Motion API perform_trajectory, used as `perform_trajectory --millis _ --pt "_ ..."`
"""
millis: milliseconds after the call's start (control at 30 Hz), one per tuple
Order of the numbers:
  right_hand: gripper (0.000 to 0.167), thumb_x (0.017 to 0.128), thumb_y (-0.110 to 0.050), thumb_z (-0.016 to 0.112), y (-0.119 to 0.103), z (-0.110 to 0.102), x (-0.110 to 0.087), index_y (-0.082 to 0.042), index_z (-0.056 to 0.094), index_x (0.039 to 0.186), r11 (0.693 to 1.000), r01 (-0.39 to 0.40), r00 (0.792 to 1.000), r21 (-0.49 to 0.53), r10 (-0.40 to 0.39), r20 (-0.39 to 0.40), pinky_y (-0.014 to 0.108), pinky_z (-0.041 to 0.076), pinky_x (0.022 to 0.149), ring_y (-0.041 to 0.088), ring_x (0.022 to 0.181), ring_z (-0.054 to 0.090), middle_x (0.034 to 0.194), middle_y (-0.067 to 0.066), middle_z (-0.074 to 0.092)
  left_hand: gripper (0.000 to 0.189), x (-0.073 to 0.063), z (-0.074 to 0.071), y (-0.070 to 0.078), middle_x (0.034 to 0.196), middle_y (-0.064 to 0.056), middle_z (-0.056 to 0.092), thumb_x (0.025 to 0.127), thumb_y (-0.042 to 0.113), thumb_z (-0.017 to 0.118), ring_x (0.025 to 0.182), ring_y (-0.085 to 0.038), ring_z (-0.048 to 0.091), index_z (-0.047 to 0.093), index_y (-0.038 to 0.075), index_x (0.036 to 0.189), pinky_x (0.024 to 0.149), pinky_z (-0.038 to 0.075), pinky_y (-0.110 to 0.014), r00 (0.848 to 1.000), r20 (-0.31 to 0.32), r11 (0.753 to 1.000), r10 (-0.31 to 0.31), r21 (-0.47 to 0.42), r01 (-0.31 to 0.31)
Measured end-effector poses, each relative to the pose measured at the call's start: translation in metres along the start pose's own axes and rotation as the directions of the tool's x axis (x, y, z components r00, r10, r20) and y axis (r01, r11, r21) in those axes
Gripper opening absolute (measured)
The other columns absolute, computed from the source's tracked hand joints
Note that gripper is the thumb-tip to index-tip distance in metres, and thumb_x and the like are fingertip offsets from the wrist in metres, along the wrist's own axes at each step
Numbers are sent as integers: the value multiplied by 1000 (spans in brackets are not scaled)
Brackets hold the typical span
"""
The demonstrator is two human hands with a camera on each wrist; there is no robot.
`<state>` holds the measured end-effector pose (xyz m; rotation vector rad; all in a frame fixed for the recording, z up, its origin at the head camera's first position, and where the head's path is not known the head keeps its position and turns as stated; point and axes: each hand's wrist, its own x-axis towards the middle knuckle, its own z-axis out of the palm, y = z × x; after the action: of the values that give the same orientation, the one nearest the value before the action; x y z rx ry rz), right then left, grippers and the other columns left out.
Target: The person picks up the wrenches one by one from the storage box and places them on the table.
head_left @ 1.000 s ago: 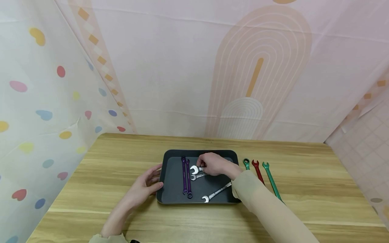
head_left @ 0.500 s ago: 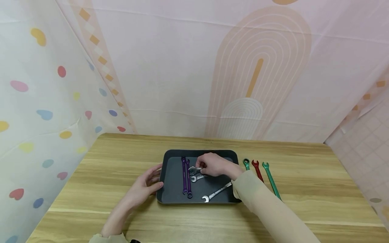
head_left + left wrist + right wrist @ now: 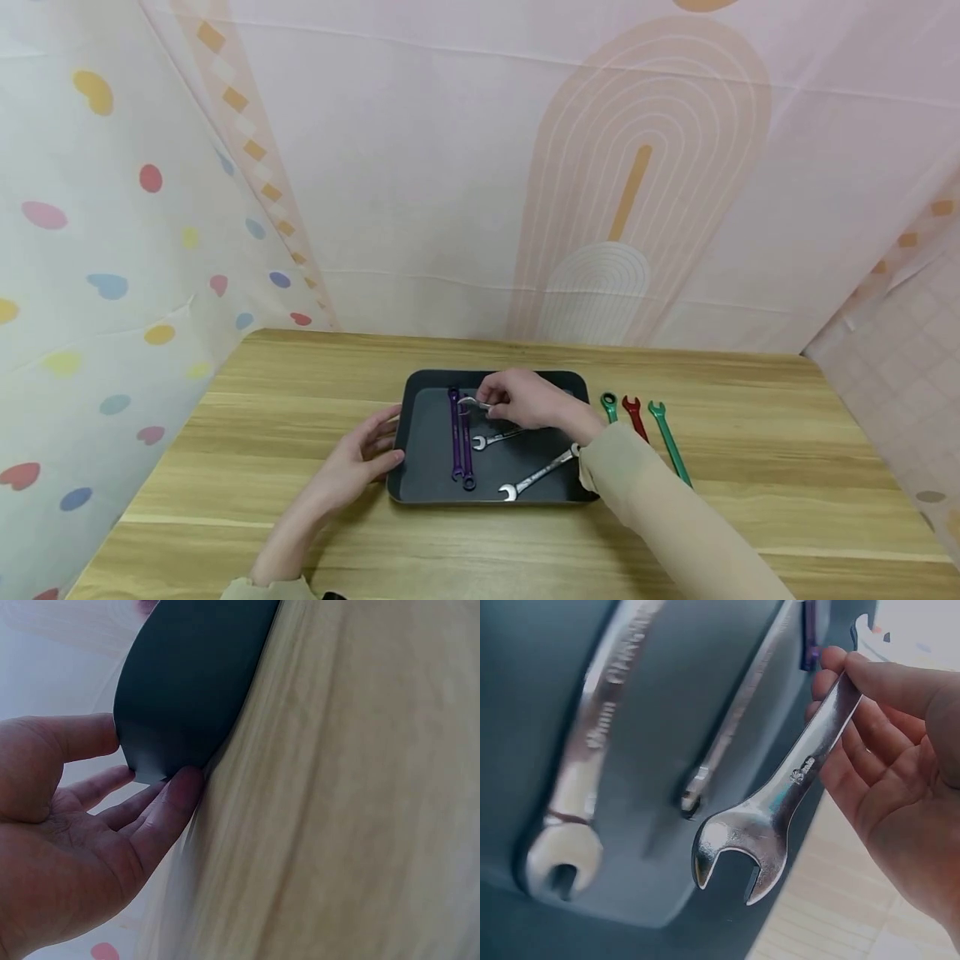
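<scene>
My right hand (image 3: 527,400) pinches a silver double open-end wrench (image 3: 810,757) between thumb and fingers, over the dark grey tray (image 3: 420,492). In the head view, its far jaw overlaps the top of the purple wrenches (image 3: 456,433). Two more silver wrenches lie on the tray floor: one (image 3: 495,438) just below my right hand, the other (image 3: 542,473) slanted near the tray's front right. My left hand (image 3: 352,467) touches the tray's left side; in the left wrist view, its extended thumb and fingers (image 3: 176,796) rest along the tray's outer wall.
Right of the tray, a green ratcheting wrench (image 3: 609,404), a red wrench (image 3: 636,417) and another green wrench (image 3: 671,446) lie on the wooden table (image 3: 787,467), partly behind my right sleeve (image 3: 645,492). A patterned cloth (image 3: 420,208) hangs behind the table.
My right hand has lifted the silver wrench and shifted it slightly toward the tray's far side, up to the purple wrenches' ends. The wrench has turned in the fingers. My left hand stays put.
</scene>
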<state>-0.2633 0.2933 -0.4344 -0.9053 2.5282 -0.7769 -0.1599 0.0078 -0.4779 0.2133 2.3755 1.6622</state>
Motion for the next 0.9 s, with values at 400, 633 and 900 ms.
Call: perform_trajectory --millis 400,633,900 --pt "21 102 -6 66 -16 -31 -21 -3 70 122 991 89 993 97 -81 -87 27 58 89 15 101 72 111 11 77 67 1 -1 0 158 -37 44 103 2 62 143 -51 52 29 -5 162 99 56 -24 1000 -2 1000 16 -3 -16" --pt "23 100 -4 67 -15 -47 -44 -1 69 123 972 91 973 216 -41 -226 28 57 86 22 98 73 106 14 76 68 1 -2 0 158 -38 43 103 2 61 144 -52 50 28 -6 162 99 56 -23 1000 1 1000 16 -12 -16" --pt "28 101 -4 66 -6 -55 -71 4 67 127 930 34 927 366 107 -360 23 56 84 26 101 74 110 21 76 68 -1 -4 -1 159 -38 42 103 1 61 145 -52 50 27 -6 162 99 55 -23 1000 -1 1000 10 -20 -10"
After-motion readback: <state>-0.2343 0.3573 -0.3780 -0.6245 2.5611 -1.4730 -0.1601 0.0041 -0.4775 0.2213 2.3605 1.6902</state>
